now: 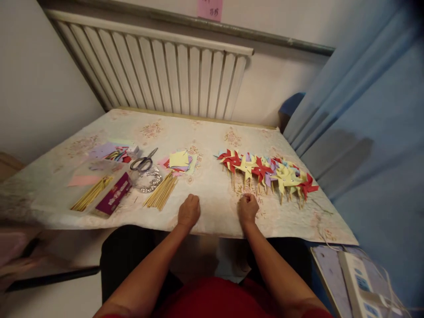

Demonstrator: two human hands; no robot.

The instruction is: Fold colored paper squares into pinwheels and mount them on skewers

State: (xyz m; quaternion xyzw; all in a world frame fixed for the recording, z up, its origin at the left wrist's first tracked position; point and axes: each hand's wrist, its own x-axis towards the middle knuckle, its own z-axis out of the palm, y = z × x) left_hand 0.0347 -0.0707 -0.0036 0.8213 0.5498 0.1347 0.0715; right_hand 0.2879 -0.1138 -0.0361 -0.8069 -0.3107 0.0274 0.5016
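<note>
My left hand rests on the table near its front edge, curled into a fist with nothing showing in it. To its left lie a fan of thin wooden sticks and a stack of coloured paper squares, yellow on top. My right hand is also a closed fist on the tablecloth, with no object visible in it. Just beyond and to its right lies a row of finished paper pinwheels on sticks, in red, yellow, purple and blue.
On the left are scissors, a clear round dish of pins, a purple-labelled box with more sticks, and paper strips. A radiator borders the back, a blue curtain the right. A power strip sits lower right.
</note>
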